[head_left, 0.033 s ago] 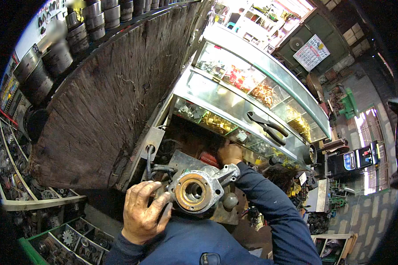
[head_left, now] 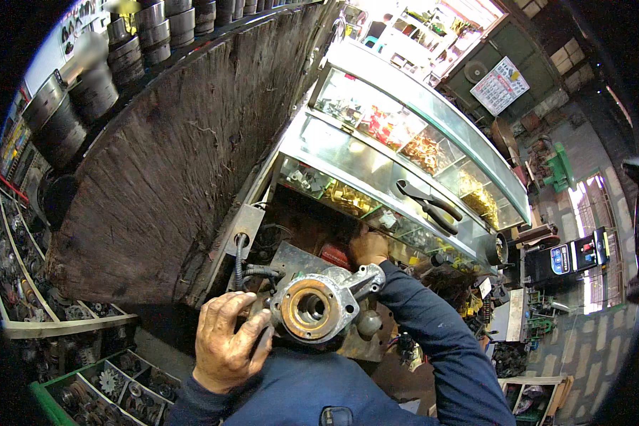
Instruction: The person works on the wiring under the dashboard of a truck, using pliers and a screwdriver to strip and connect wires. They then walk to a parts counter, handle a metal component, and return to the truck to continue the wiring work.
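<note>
A grey cast-metal housing (head_left: 344, 302) with a rusty brown ring face and a round bore sits upright in front of me, a bolt-hole arm sticking out at its right. Beside its left edge is my left hand (head_left: 228, 337), greasy, the fingers apart and slightly bent, with nothing in them; whether the fingertips touch the metal I cannot tell. My right arm passes to the right of the housing, and my right hand (head_left: 370, 248) reaches into the dark space under the glass cabinet, near a red box (head_left: 335, 255). Its fingers are hidden.
The glass cabinet (head_left: 366, 167) holds bins of small parts, and black-handled pliers (head_left: 433, 206) lie on it. A worn wooden panel (head_left: 170, 156) rises at left. A thick cable (head_left: 240, 266) runs beside the housing. Divided part trays (head_left: 64, 330) stand at lower left.
My left hand's fingers have shifted very slightly left, away from the housing. My right hand and the housing look the same.
</note>
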Available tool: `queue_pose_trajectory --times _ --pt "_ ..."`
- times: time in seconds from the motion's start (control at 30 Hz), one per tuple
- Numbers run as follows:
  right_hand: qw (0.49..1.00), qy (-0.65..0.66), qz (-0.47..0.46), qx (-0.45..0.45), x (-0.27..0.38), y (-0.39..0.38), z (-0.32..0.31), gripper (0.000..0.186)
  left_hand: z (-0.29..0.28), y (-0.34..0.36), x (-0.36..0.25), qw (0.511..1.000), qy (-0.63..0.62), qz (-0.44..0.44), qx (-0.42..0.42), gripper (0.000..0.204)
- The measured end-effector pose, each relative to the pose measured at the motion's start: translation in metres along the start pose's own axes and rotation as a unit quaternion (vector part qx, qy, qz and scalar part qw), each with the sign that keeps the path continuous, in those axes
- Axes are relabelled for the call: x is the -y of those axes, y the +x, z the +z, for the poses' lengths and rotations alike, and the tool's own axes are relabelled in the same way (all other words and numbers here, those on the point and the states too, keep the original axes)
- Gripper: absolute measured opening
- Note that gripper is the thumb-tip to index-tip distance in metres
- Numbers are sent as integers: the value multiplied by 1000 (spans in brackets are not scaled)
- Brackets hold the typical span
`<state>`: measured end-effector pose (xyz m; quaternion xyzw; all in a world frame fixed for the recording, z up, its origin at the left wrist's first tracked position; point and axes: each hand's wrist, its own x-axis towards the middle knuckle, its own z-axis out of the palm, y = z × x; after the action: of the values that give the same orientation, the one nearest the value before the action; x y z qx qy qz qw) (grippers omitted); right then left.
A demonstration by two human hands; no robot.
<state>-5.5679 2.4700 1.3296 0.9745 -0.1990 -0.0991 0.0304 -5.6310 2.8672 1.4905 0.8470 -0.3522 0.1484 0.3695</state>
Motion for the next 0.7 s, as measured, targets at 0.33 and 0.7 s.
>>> queue_pose_trajectory --times 0.33,0.7 --pt "993 -79 -85 12 9 15 9 30 -3 9 9 1000 2 14 -19 37" --pt "978 198 -27 55 -4 23 26 50 1 18 14 998 -49 30 -26 34"
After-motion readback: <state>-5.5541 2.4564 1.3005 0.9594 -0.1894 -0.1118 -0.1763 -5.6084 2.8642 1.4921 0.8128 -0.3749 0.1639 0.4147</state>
